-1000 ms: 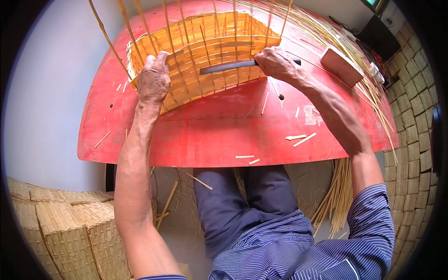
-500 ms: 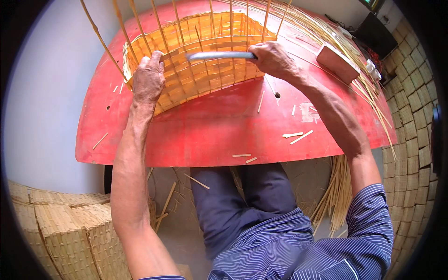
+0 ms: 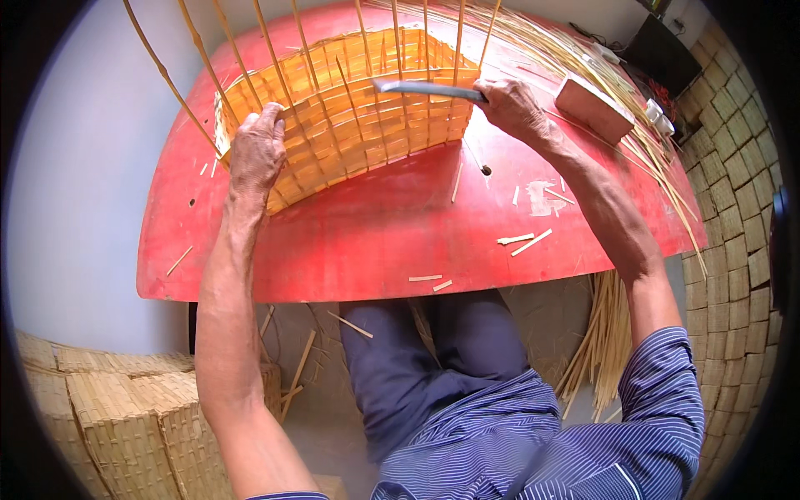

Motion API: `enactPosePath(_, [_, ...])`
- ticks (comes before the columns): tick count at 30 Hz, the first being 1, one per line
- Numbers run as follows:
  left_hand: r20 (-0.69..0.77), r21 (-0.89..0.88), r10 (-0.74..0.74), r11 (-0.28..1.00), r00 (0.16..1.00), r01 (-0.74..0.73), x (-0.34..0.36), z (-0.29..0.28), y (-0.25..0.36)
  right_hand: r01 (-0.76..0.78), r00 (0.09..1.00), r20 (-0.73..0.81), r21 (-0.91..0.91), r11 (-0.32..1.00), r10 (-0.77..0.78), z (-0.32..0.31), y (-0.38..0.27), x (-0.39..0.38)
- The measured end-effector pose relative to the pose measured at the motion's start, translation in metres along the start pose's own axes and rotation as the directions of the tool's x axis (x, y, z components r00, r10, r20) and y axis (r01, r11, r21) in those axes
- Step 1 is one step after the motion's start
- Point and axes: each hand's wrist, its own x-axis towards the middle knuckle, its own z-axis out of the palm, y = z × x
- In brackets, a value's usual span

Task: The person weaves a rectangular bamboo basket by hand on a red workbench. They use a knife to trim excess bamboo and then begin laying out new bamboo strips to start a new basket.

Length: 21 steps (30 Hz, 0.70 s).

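An orange woven basket [image 3: 367, 125] with tall upright stakes stands on the red table [image 3: 350, 258]. My left hand [image 3: 260, 137] is closed on the basket's front rim at its left end, thumb on top. My right hand [image 3: 504, 104] grips a long, flat, dark metal tool [image 3: 433, 87], held level along the upper edge of the front wall near the right corner. The blade's far end reaches toward the middle of that rim; whether it touches the weave I cannot tell.
A reddish brick [image 3: 593, 108] lies at the right beside long loose strips [image 3: 654, 167] and white objects [image 3: 658, 117]. Short offcuts [image 3: 529, 242] are scattered on the tabletop. A dark screen [image 3: 662, 54] is at the back right. Woven stacks [image 3: 117, 417] flank me, and a strip bundle [image 3: 600, 342] hangs below.
The tool has risen from across the front wall to the rim, swinging left, then back right with my right hand. My left hand stays on the rim, slightly further left in view.
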Motion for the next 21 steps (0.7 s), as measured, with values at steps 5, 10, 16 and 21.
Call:
enactPosePath(5, [-0.095, 0.122, 0.175, 0.979, 0.98, -0.163, -0.001, 0.005, -0.016, 0.027, 0.983, 0.185, -0.101, 0.995, -0.008, 0.007, 0.008, -0.006])
enactPosePath(10, [0.001, 0.013, -0.015, 1.0, 1.0, 0.015, 0.0, 0.001, -0.003, -0.053, 0.998, -0.015, 0.146, 0.988, 0.056, -0.001, -0.006, 0.0])
enactPosePath(16, [0.04, 0.005, -0.027, 1.0, 0.999, 0.027, -0.002, -0.002, 0.001, 0.053, 0.988, 0.146, -0.018, 0.998, -0.05, 0.006, 0.014, 0.008])
enactPosePath(21, [0.041, -0.042, -0.025, 0.999, 0.999, 0.027, 0.002, -0.004, -0.002, 0.022, 0.999, 0.024, 0.19, 0.982, -0.027, 0.002, -0.012, 0.02])
